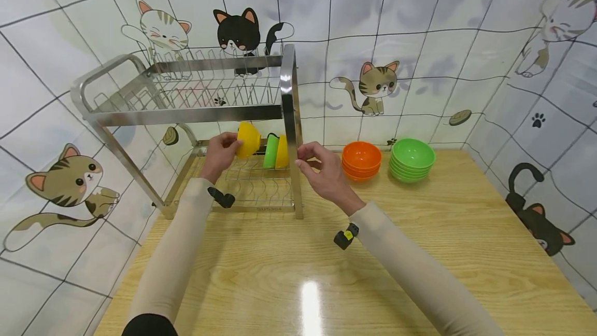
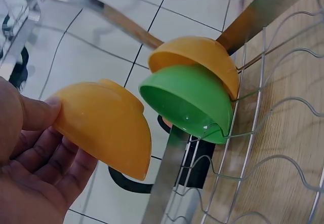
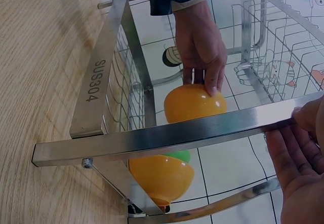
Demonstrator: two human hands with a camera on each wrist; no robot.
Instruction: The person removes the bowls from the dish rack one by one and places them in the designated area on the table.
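My left hand [image 1: 220, 155] pinches a yellow bowl [image 1: 249, 140] by its rim, thumb on the outside, between the two tiers of a metal dish rack [image 1: 186, 116]. In the left wrist view that bowl is tilted and apart from the others. A green bowl [image 2: 195, 100] and a second yellow bowl [image 2: 202, 54] stand on edge in the lower tier's wires, the green one nested against the yellow. My right hand [image 1: 324, 172] holds the rack's front right post [image 3: 217, 128], thumb on one side and fingers on the other.
Right of the rack stand a stack of orange bowls [image 1: 361, 159] and a stack of green bowls [image 1: 412, 159], near the back wall [image 1: 308, 97]. The rack's upper tier [image 1: 210, 89] has upright wire dividers. Everything stands on a wooden table [image 1: 261, 263].
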